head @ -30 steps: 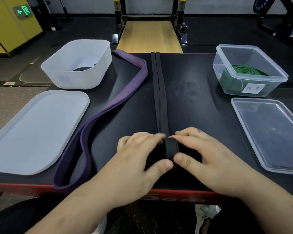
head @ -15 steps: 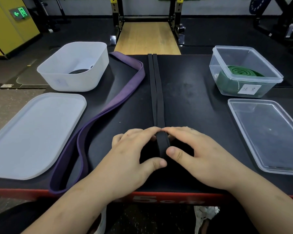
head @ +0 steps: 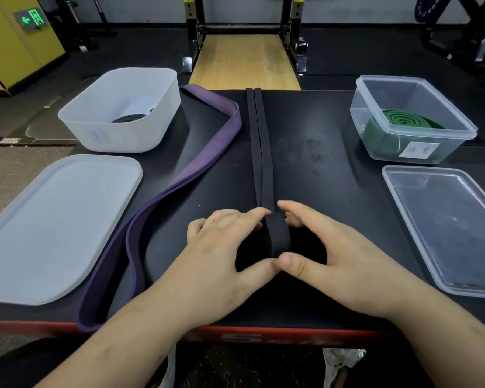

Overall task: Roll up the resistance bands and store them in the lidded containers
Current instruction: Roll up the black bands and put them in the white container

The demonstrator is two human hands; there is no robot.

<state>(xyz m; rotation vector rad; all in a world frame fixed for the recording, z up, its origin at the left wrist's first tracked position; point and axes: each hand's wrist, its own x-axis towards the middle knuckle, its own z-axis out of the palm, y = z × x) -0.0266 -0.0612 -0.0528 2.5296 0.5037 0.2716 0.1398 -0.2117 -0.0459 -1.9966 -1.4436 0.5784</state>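
**Both hands clamped on the coiled end of the black band**

The left hand (head: pixel 221 247) and right hand (head: pixel 333 256) are curled round the rolled end of the black band (head: pixel 275 236) from either side. The thumbs are met at its near edge and the fingertips are pressed at its far edge. The roll is stood on edge on the black tabletop (head: pixel 319 152), near the 6 o'clock edge.

A white lid (head: pixel 53 228) is laid flat at 9 o'clock, and a clear lid (head: pixel 448 228) at 3 o'clock. A white container (head: pixel 123 110) is stood open at 10 o'clock; a dark coiled band (head: pixel 129 118) is seen on its floor. A clear container (head: pixel 412 119) is stood open at 2 o'clock, with a coiled green band (head: pixel 403 121) held inside and a paper label stuck on its near wall.

A purple band (head: pixel 196 169) is stretched loose from 11 o'clock down to 7 o'clock, where its loop is hung over the tabletop's edge. The unrolled length of the black band is laid straight as two strips side by side, from the roll to the 12 o'clock edge.
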